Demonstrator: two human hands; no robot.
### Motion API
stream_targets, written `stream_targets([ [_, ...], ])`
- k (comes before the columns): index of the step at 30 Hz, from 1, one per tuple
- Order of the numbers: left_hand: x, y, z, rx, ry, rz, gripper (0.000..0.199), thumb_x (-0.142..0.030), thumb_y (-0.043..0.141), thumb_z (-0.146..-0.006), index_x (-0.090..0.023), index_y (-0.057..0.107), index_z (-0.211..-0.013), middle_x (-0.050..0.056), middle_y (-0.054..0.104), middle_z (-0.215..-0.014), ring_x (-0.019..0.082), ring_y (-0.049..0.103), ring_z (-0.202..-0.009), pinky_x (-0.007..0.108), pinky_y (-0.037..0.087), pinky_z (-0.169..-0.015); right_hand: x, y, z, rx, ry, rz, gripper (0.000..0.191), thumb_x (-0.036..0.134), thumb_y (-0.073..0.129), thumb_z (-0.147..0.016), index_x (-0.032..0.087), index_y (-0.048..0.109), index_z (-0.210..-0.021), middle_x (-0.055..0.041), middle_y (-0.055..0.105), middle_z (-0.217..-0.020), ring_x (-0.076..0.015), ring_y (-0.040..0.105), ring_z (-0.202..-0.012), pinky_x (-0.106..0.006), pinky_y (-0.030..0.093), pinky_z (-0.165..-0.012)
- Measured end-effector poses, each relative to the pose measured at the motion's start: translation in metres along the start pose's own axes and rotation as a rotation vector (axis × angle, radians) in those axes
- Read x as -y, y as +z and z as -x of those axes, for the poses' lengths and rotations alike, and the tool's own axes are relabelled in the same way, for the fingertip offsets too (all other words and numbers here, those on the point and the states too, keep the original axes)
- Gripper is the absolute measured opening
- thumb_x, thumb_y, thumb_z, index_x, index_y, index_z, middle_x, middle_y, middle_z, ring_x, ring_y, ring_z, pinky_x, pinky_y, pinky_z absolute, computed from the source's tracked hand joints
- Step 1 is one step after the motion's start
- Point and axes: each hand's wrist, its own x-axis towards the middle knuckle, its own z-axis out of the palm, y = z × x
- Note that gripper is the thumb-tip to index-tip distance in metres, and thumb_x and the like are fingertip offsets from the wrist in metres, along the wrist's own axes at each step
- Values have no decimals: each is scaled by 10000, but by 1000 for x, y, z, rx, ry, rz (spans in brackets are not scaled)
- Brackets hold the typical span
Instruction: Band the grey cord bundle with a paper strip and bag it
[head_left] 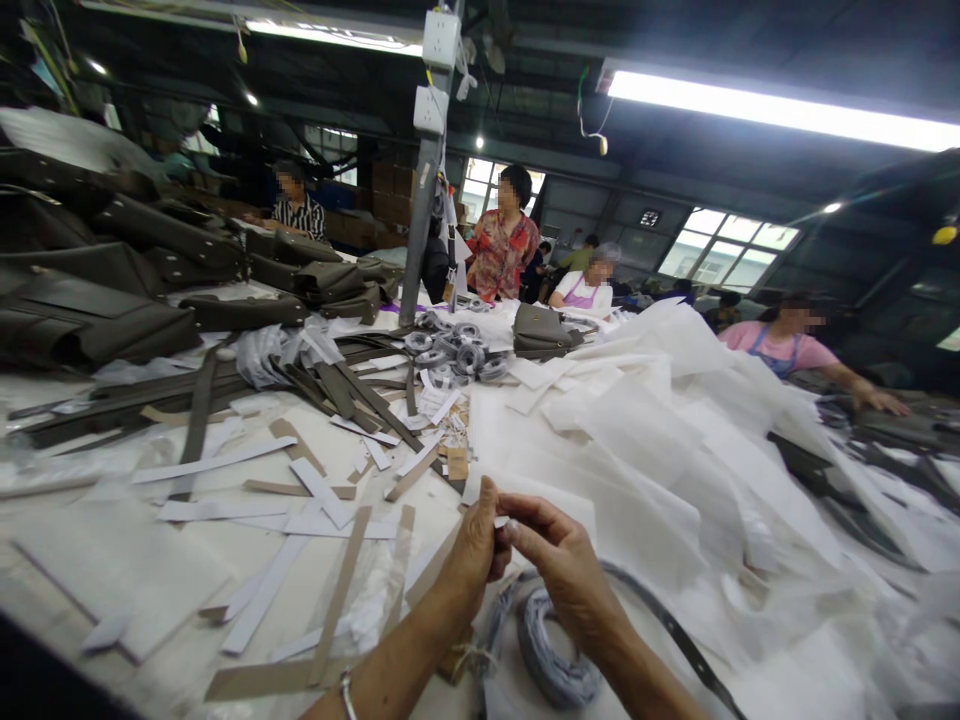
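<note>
Grey-brown strips (341, 590) and white paper strips (259, 600) lie scattered on the bench (90, 560) left of the fingers. The left hand (474, 545) and right hand (559, 560) meet above the bench edge, their fingers pressed together on a small white piece (504, 522) pinched between the fingertips of both. Just below the fingers lies a coil of grey tape (551, 660), with a dark strap (675, 635) curving away beside the right wrist. Right of the fingers, a heap of white fabric sheets (675, 440) covers the bench. Beyond it, a person in a pink top (780, 345) reaches onto the bench.
</note>
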Motion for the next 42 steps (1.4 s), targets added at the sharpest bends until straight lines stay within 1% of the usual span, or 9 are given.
stream_targets([
  [6, -1, -2, 1, 18, 69, -62, 656, -841, 312, -827, -204, 446, -746, -85, 273, -561, 68, 192, -450, 205, 133, -409, -6, 1, -1, 42, 3, -76, 323, 427, 808, -717, 166, 743, -897, -45, 715, -782, -190, 639, -634, -327, 546, -629],
  [12, 3, 0, -2, -7, -23, -22, 684, -878, 322, -787, -208, 455, -742, -94, 280, -514, 61, 188, -412, 207, 126, -405, -9, 4, -2, -7, -52, 5, 353, 409, 831, -690, 179, 741, -942, -64, 741, -889, -215, 667, -788, -312, 545, -698],
  [16, 1, 4, 2, -11, -74, -137, 764, -897, 233, -780, -191, 477, -619, -50, 358, -412, 68, 284, -340, 220, 153, -366, -7, -1, -6, -50, -125, 77, 350, 482, 794, -719, 178, 727, -878, -43, 713, -753, -166, 612, -572, -279, 503, -522],
  [20, -9, 7, 6, 165, -60, -143, 658, -802, 435, -796, -165, 577, -878, 40, 667, -754, 87, 502, -368, 213, 251, -326, -1, -24, -17, -244, -151, 120, 417, 535, 812, -682, 156, 699, -814, -21, 660, -626, -153, 588, -556, -266, 491, -522],
  [23, -12, 5, 4, 258, -87, -201, 542, -682, 610, -748, -170, 555, -916, 44, 696, -845, 63, 490, -342, 198, 246, -308, 7, -44, -23, -336, -155, 43, 428, 511, 838, -670, 156, 694, -862, 6, 634, -611, -124, 568, -545, -246, 496, -536],
  [28, -14, -1, 4, 326, -143, -117, 550, -701, 551, -785, -151, 557, -778, -35, 562, -568, 17, 306, -302, 196, 119, -321, 17, -55, -16, -184, -6, -183, 486, 484, 899, -596, 159, 716, -908, 3, 633, -686, -97, 558, -539, -222, 471, -501],
  [34, -10, -1, 7, 481, -195, -206, 511, -653, 495, -873, -154, 575, -798, -19, 586, -595, 25, 302, -314, 196, 110, -321, 16, -52, -2, 6, 27, -115, 412, 410, 904, -612, 167, 750, -907, -68, 721, -842, -120, 600, -572, -254, 484, -534],
  [37, -6, 3, 7, 466, -141, -295, 516, -653, 515, -872, -145, 604, -854, -8, 614, -656, 35, 400, -339, 176, 173, -314, 15, -52, 0, -20, -2, -40, 403, 446, 863, -665, 156, 752, -922, -93, 737, -866, -118, 585, -528, -272, 484, -518],
  [42, -10, 8, 12, 377, -36, -242, 468, -559, 692, -784, -151, 622, -1001, -3, 645, -742, 80, 535, -433, 174, 366, -369, 15, -52, -2, -201, -23, -43, 446, 489, 865, -638, 134, 733, -873, -84, 730, -778, -120, 578, -486, -272, 478, -500],
])
